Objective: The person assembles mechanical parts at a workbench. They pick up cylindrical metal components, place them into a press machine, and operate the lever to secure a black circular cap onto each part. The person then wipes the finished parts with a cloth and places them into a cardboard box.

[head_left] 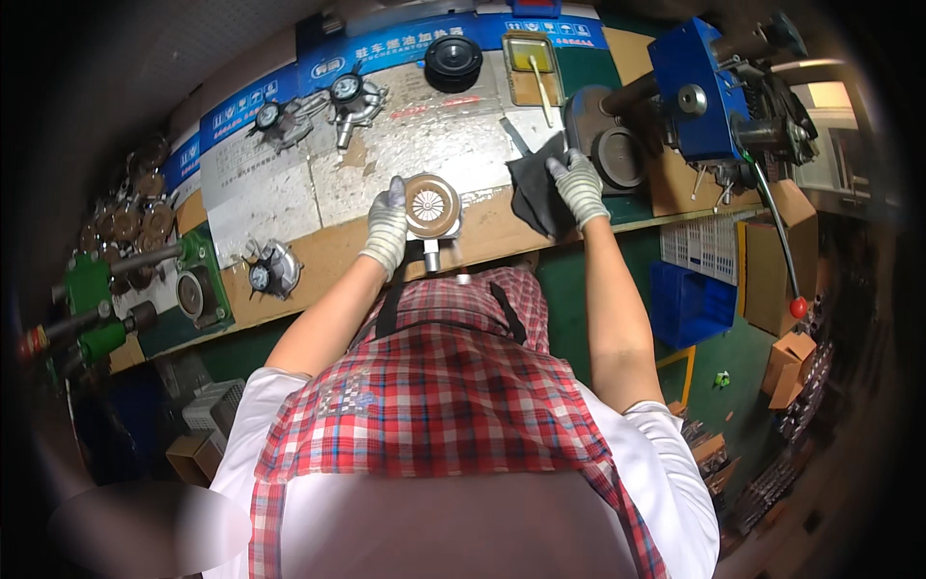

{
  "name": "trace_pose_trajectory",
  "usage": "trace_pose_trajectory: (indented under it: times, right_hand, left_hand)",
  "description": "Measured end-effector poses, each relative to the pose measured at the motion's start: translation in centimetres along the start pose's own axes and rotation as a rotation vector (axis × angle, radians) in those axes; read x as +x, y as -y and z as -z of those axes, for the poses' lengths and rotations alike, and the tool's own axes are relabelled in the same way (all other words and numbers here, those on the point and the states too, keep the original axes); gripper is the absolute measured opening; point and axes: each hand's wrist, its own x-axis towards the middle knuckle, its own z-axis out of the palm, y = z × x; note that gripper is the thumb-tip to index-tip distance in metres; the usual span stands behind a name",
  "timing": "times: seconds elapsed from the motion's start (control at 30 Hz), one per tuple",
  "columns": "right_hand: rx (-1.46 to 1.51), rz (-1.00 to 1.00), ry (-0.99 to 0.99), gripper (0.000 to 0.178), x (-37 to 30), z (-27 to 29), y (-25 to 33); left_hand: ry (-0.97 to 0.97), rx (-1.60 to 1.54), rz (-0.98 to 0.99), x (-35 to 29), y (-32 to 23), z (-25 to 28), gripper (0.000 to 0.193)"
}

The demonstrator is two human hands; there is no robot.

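Observation:
My left hand (388,230), in a pale knitted glove, is closed on the left side of a round metal pump housing (431,206). Its wide brown rim surrounds a light, spoked centre, and a short metal pipe (432,256) points toward me. The housing is at the table's front edge. To the right, my right hand (579,189), also gloved, grips the right side of a crumpled black cloth (537,196); part of its grip is hidden. A dark flat strip (516,137) sticks out behind the cloth.
Similar metal pumps (353,98) lie on the cardboard-covered table (260,188). Behind are a black round stack (452,64) and a tray of yellow liquid (522,89) with a brush (541,92). A blue press (687,96) stands right, a green fixture (204,280) left.

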Motion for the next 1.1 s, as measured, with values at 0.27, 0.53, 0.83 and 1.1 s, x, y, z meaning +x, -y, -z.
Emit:
trace_pose_trajectory:
  times: [0.27,0.53,0.83,1.1]
  right_hand:
    - [0.608,0.632,0.062,0.041,-9.3,11.0,15.8]
    - [-0.149,0.560,0.133,0.087,-8.3,3.5,17.3]
    - [0.475,-0.399,0.185,0.077,-7.0,-6.5,16.6]
    - [0.489,-0.237,0.235,0.071,-6.2,-7.6,17.9]
  left_hand:
    - [-0.080,-0.111,0.118,1.1,-1.5,5.4,0.063]
    - [-0.544,-0.094,-0.370,0.9,-7.1,9.5,0.042]
    - [-0.121,0.548,-0.300,1.2,-4.6,2.6,0.063]
    - [-0.090,0.591,0.009,2.0,-5.1,-0.2,0.063]
